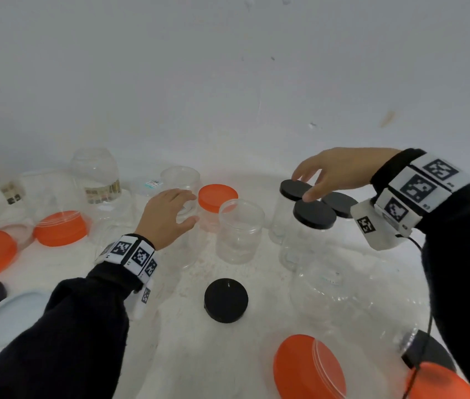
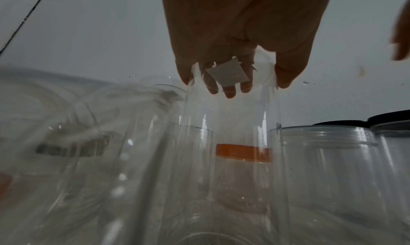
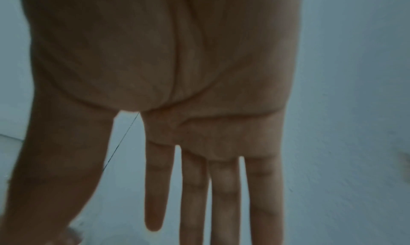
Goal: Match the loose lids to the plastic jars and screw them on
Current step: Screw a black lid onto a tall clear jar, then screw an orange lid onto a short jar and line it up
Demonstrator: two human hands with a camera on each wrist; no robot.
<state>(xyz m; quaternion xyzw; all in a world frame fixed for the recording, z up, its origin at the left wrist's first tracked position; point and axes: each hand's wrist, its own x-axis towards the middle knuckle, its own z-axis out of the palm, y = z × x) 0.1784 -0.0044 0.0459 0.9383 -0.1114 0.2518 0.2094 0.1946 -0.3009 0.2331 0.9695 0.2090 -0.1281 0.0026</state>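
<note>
My left hand [image 1: 167, 216] grips the rim of a tall open jar [image 1: 183, 234] to steady it, while my right hand [image 1: 334, 172] hovers flat-fingered and empty over the black-lidded jars [image 1: 314, 214], already capped.

1. A bare, makeshift indoor spot, not clearly a kitchen or a lab: a plain white wall [image 1: 228, 67], scuffed and stained, rises behind the white work surface [image 1: 176, 341].
2. Clear plastic jars [image 1: 239, 231] and loose orange lids [image 1: 61, 228] crowd that surface below the wall.

Orange lids [image 1: 218, 196], black lids [image 1: 226, 300], clear jars [image 1: 239, 231]
</note>
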